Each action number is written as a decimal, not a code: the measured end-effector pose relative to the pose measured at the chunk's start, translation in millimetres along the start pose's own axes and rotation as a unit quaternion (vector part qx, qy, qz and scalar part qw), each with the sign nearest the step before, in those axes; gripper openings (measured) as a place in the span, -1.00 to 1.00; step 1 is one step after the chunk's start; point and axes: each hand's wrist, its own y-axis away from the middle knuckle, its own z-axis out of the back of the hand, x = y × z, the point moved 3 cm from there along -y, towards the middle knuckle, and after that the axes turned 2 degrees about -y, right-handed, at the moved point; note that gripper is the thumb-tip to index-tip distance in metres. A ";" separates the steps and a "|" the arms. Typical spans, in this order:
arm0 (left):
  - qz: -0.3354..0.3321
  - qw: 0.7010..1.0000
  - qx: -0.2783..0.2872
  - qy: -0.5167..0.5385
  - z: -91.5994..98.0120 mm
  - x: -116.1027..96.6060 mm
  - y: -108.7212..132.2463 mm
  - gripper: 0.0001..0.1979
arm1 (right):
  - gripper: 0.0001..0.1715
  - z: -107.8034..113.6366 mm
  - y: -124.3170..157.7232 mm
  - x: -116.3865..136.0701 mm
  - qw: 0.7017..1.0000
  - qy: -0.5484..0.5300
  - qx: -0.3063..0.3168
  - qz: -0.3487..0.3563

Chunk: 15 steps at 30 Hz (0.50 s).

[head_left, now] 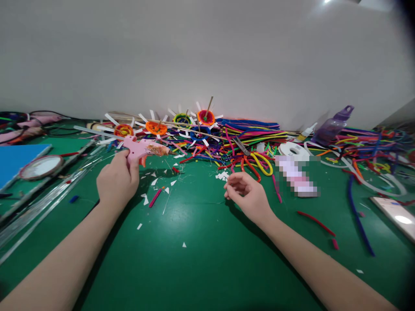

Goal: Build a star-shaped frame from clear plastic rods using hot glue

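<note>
My left hand (117, 180) is closed around the grip of a pink glue gun (145, 149), whose nozzle points right over the green mat (201, 250). My right hand (244, 194) rests on the mat at centre, fingers loosely curled with the tips pinched together; whether anything sits between them I cannot make out. Small white paper scraps (222, 175) lie just beyond its fingertips. A short pink pipe-cleaner piece (155, 197) lies between the two hands.
Colourful pipe cleaners (253, 134) and woven discs on sticks (156, 128) pile up along the wall. Scissors (256, 162), white tape roll (294, 150), purple bottle (332, 126), a phone (394, 214) at right. Round mirror (41, 166), blue sheet (14, 157) and clear glue sticks (39, 203) at left.
</note>
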 end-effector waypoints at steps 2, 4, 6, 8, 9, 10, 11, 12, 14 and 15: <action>0.004 1.000 0.000 0.001 -1.0 -0.1 0.5 -0.52 | -0.83 0.6 3.3 -0.5 1.000 0.021 -0.008 0.018; 0.005 1.000 -0.001 0.003 -2.2 -0.3 0.9 -0.52 | -0.85 1.1 4.0 -1.9 0.999 0.030 -0.008 0.020; 0.006 1.000 -0.003 0.004 -3.0 -0.8 1.6 -0.52 | -0.86 1.3 2.3 -3.5 1.000 0.027 -0.004 0.015; 0.004 1.000 -0.005 0.006 -3.3 -1.8 2.7 -0.51 | -0.87 1.1 -1.0 -4.5 1.000 0.023 -0.002 0.014; 0.001 1.000 -0.007 0.006 -3.2 -2.5 3.4 -0.51 | -0.86 0.6 -2.8 -4.9 1.000 0.022 0.000 0.015; -0.002 1.000 -0.009 0.007 -3.0 -3.4 4.1 -0.52 | -0.87 -0.2 -4.7 -5.4 1.000 0.020 0.004 0.016; -0.005 1.000 -0.011 0.008 -2.7 -4.3 4.9 -0.52 | -0.87 -1.3 -6.5 -6.0 1.000 0.015 0.008 0.015; -0.010 1.000 -0.012 0.009 -2.4 -5.3 5.7 -0.52 | -0.88 -2.5 -8.2 -6.7 1.000 0.007 0.012 0.011; -0.019 1.000 -0.010 0.011 -2.3 -7.2 7.3 -0.52 | -0.90 -5.3 -11.2 -8.3 1.000 -0.014 0.019 -0.002; -0.022 1.000 -0.009 0.014 -2.3 -7.9 8.1 -0.52 | -0.89 -6.7 -12.7 -8.9 0.999 -0.023 0.022 -0.009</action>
